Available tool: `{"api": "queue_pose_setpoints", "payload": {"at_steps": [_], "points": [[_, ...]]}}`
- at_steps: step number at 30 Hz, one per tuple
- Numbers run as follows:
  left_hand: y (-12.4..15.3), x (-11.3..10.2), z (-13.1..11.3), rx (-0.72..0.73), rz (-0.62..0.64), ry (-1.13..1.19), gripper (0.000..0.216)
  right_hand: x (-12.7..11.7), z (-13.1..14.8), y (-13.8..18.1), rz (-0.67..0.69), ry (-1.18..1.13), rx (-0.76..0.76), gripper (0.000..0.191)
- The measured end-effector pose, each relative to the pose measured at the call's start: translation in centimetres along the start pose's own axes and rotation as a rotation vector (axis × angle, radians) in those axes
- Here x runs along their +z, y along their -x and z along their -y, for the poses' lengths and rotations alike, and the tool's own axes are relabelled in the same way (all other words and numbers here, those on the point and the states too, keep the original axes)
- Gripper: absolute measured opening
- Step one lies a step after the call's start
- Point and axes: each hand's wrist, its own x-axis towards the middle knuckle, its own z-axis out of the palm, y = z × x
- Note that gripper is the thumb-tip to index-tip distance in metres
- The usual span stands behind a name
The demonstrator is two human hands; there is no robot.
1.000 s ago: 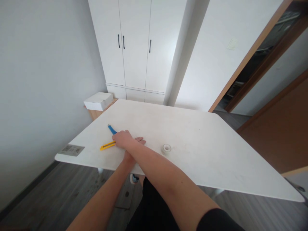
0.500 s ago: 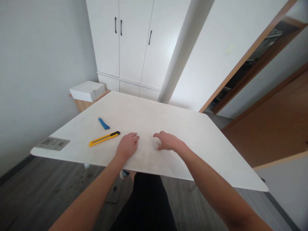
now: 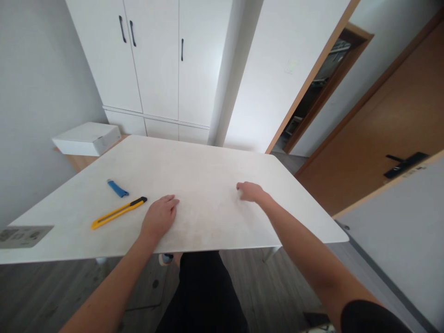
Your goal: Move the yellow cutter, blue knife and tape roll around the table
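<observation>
My left hand [image 3: 160, 216] lies flat and open on the white table [image 3: 208, 166], just right of the black tip of a yellow utility knife [image 3: 118, 212]. A small blue object [image 3: 117, 188] lies behind the knife. My right hand [image 3: 250, 191] rests on the table further right, its fingers curled shut. The clear tape roll seen earlier is hidden under them.
A grey label [image 3: 24, 235] is stuck on the table's near left corner. A white box [image 3: 86, 138] sits on a low wooden stand by the left wall. White cupboards [image 3: 152, 60] stand behind the table. An open wooden door [image 3: 374, 138] is at the right.
My right hand left the knife, crossed to the tape roll, closed over it and slid right. My left hand stayed flat on the table. The camera swung right.
</observation>
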Motion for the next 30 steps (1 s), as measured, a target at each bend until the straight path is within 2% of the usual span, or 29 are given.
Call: {"api": "queue_pose_setpoints", "payload": {"at_steps": [3, 6, 11, 15, 19, 21, 24, 27, 30], "points": [[-0.1, 0.0, -0.1, -0.014, -0.007, 0.016, 0.041, -0.4, -5.7, -0.6, 0.015, -0.026, 0.183, 0.052], [-0.1, 0.0, -0.1, -0.026, -0.009, 0.029, 0.040, -0.1, -8.4, -0.9, 0.033, -0.048, 0.213, 0.048], [0.0, 0.1, 0.1, -0.021, 0.006, 0.006, 0.040, 0.8, -8.4, -2.1, 0.045, -0.121, 0.192, 0.049], [0.0, 0.3, 0.2, -0.010, -0.003, 0.006, 0.040, 0.6, -8.2, -2.4, 0.068, -0.181, 0.180, 0.049], [-0.1, 0.4, 0.1, -0.003, -0.011, 0.005, 0.039, -0.8, -7.8, -1.2, 0.123, -0.105, 0.229, 0.068], [-0.1, 0.3, -0.1, -0.009, -0.003, 0.006, 0.038, -1.5, -7.0, -0.6, 0.106, -0.031, 0.276, 0.070], [-0.1, -0.1, -0.4, -0.027, 0.023, 0.011, 0.036, -2.2, -4.2, -0.3, 0.024, 0.050, 0.266, 0.051], [-0.2, -0.5, -0.6, -0.058, 0.036, 0.031, 0.034, -2.9, 1.3, -0.7, -0.076, 0.009, 0.022, 0.032], [-0.2, -0.4, -0.6, -0.057, 0.049, 0.042, 0.033, -3.8, 9.6, -1.0, -0.146, -0.093, -0.343, 0.029]]}}
